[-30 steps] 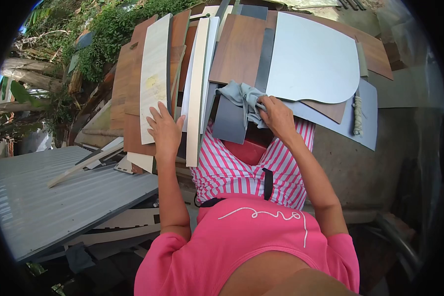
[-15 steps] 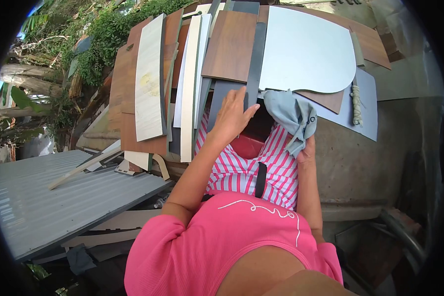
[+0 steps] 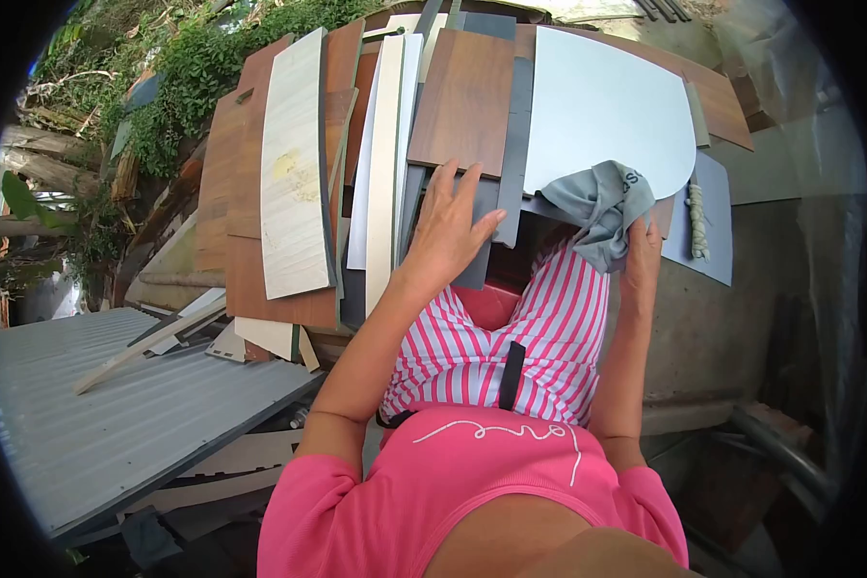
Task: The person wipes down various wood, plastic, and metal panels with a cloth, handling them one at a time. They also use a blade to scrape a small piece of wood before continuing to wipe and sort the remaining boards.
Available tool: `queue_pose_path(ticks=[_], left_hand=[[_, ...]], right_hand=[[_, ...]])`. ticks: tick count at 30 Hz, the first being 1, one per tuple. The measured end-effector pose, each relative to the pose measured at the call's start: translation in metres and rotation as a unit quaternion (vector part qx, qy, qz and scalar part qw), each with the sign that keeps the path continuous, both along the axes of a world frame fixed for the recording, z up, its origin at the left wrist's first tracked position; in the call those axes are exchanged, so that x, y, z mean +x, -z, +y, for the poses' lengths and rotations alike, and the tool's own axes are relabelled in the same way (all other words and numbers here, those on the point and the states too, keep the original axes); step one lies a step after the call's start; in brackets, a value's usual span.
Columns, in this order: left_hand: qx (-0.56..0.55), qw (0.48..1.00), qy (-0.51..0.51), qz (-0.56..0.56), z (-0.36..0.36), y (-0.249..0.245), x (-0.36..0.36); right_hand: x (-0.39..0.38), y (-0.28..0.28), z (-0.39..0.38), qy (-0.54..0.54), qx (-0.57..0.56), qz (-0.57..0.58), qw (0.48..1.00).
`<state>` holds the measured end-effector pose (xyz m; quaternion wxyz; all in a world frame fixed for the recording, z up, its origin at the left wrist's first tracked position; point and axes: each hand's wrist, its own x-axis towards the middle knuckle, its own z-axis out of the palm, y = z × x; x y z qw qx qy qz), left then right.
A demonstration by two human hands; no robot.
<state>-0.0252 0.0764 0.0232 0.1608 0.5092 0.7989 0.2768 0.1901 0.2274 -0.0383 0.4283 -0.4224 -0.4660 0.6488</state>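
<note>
Loosely crumpled beside the pink-and-white striped trousers (image 3: 564, 303), the grey fabric cloth with dark lettering (image 3: 602, 214) looks light, soft and limp, probably best gripped by a bunched fold, and the right hand (image 3: 643, 252) holds its outer edge, forearm nearly straight. Well apart from it, the left hand (image 3: 446, 229) is open, palm down with thumb spread, fingertips at the lower end of the brown wood-grain rectangular board (image 3: 463, 101), left of the large white round-cornered panel (image 3: 612, 116).

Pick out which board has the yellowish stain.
The wide cream board left of the narrow cream strip; a yellowish patch marks its upper face, and no such patch shows on the others.
</note>
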Motion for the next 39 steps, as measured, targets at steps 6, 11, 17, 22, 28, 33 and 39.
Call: queue_pose_path(ticks=[6,11,17,22,28,33,39], left_hand=[[-0.085,0.968,0.041,0.234,0.028,0.015,-0.062],[-0.142,0.953,0.075,0.257,0.036,0.028,-0.073],[-0.155,0.942,0.068,0.29,0.042,0.039,-0.062],[-0.165,0.945,0.045,0.281,0.044,0.033,-0.054],[-0.108,0.945,0.025,0.308,0.047,0.041,-0.048],[-0.08,0.947,0.007,0.31,0.051,0.042,-0.048],[-0.071,0.941,0.019,0.331,0.052,0.049,-0.05]], right_hand=[[-0.014,0.006,0.163,0.2,0.363,-0.47,0.779],[-0.093,0.042,0.112,-0.095,0.559,-0.497,0.657],[-0.158,0.047,0.167,-0.102,0.541,-0.534,0.642],[-0.129,0.047,0.255,-0.019,0.411,-0.63,0.659],[-0.044,0.05,0.255,0.01,0.377,-0.667,0.643],[-0.009,0.036,0.129,-0.017,0.484,-0.591,0.645],[0.037,-0.017,0.045,-0.04,0.402,-0.484,0.776]])
